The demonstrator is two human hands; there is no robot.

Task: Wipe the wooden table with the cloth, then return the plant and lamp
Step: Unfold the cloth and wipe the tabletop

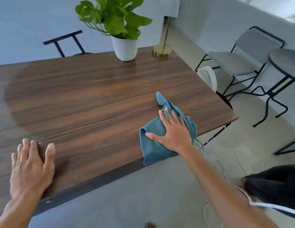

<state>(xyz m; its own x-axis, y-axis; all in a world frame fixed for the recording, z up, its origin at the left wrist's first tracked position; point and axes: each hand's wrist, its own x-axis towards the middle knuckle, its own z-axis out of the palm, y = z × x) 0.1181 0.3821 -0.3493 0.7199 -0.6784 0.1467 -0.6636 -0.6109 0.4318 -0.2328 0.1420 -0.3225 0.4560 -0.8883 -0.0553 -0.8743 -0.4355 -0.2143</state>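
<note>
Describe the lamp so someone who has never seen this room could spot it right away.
Start at the wooden table and follow it to its far right corner by the wall. Two things stand there: a leafy plant in a white pot and, to its right, the lamp. The lamp is the one with a round brass base, a thin brass stem and a white shade.

Both arms bare from wrist to frame edge, no sleeves in my view. No rings, watch or bands on my left hand (30,168) or right hand (174,132). Nails short, unpainted. Lower right: dark black garment (275,183), fuzzy-looking fabric, with a thin white cord or trim (265,205) running along its lower edge. Bare toes (150,225) just showing at bottom edge. Can't make out any markings or logos.
</note>
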